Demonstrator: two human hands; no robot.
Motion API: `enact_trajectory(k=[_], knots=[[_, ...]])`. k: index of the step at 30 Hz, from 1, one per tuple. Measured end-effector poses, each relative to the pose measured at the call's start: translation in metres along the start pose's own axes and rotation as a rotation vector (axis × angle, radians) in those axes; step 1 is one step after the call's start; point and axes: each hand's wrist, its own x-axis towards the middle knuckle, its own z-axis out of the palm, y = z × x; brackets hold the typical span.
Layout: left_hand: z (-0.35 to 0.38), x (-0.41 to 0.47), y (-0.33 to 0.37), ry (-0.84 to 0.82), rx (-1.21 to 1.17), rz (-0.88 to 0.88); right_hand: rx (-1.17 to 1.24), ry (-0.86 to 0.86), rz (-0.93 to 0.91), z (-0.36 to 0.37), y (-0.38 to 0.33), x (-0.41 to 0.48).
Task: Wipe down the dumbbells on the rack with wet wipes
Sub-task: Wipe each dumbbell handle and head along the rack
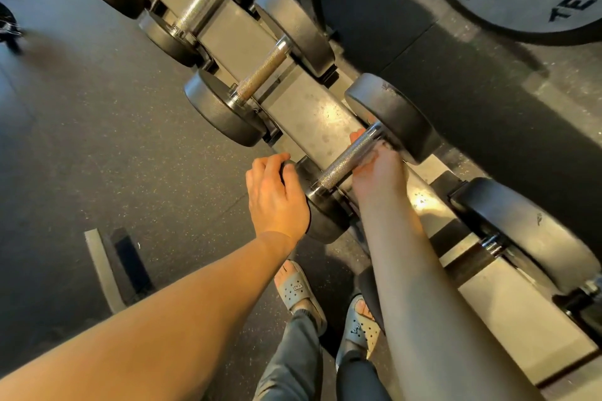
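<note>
The left hand (273, 195), just left of centre, is cupped over the near head of the black round-headed dumbbell with a knurled steel handle (342, 163), with its fingers curled round the rim. This dumbbell lies at centre on the grey metal rack (306, 114), which runs from 11 o'clock to 4 o'clock and carries further black dumbbells (257, 81). The right hand (379, 171), at 3 o'clock of the left hand, grasps the knurled handle from beneath, with its fingers wrapped round the handle.
</note>
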Motion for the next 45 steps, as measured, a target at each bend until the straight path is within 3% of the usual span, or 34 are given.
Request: enact_trajectory(k=[3, 6, 9, 11, 13, 17, 23, 25, 27, 28, 30, 33, 35, 37, 38, 40, 42, 45], knots=[[0.0, 0.0, 0.0, 0.002, 0.002, 0.005, -0.212, 0.142, -0.266, -0.001, 0.018, -0.021], [0.0, 0.0, -0.001, 0.0, 0.001, 0.001, -0.633, 0.139, -0.71, -0.011, 0.038, -0.034], [0.0, 0.001, -0.001, -0.005, 0.006, -0.006, -0.937, 0.136, -0.944, -0.022, 0.048, -0.029], [0.0, 0.001, -0.002, -0.011, 0.005, -0.001, -1.035, 0.172, -0.989, -0.026, 0.049, -0.027], [0.0, 0.002, -0.003, -0.005, 0.006, 0.006, -1.122, 0.094, -1.002, -0.029, 0.049, -0.026], [0.001, 0.003, -0.003, 0.012, -0.008, 0.008, -1.445, -0.267, -1.005, -0.035, 0.041, -0.025], [0.001, 0.003, 0.0, -0.004, -0.05, -0.033, -1.944, -0.786, -0.704, -0.013, 0.0, -0.022], [0.0, 0.003, -0.001, -0.007, -0.064, -0.033, -2.184, -0.859, -0.834, -0.002, -0.003, -0.023], [0.0, 0.003, -0.002, -0.015, -0.066, -0.025, -2.406, -0.883, -1.1, 0.014, -0.004, -0.019], [0.0, 0.003, -0.002, -0.016, -0.065, -0.025, -2.477, -0.888, -1.124, 0.023, -0.002, -0.013], [0.0, 0.003, -0.003, -0.02, -0.063, -0.027, -2.61, -0.888, -0.859, 0.041, 0.003, -0.001], [0.0, 0.003, -0.004, -0.018, -0.058, -0.026, -2.619, -0.748, -0.035, 0.071, 0.016, 0.014], [0.001, 0.003, -0.003, -0.017, -0.057, -0.024, -2.677, -0.702, 0.151, 0.085, 0.015, 0.014], [0.002, 0.003, -0.003, -0.024, -0.05, -0.021, -2.747, -0.672, 0.133, 0.086, 0.015, 0.013], [0.001, 0.003, -0.003, -0.024, -0.045, -0.021, -2.754, -0.67, 0.061, 0.081, 0.014, 0.011], [0.0, 0.004, -0.003, -0.022, -0.043, -0.022, -2.76, -0.749, -0.411, 0.058, 0.01, 0.005], [0.0, 0.004, -0.002, -0.019, -0.045, -0.021, -2.496, -0.866, -0.972, 0.021, 0.005, 0.005], [0.0, 0.003, -0.003, -0.009, -0.019, -0.014, -2.047, -1.071, -1.401, -0.025, -0.005, 0.013]])
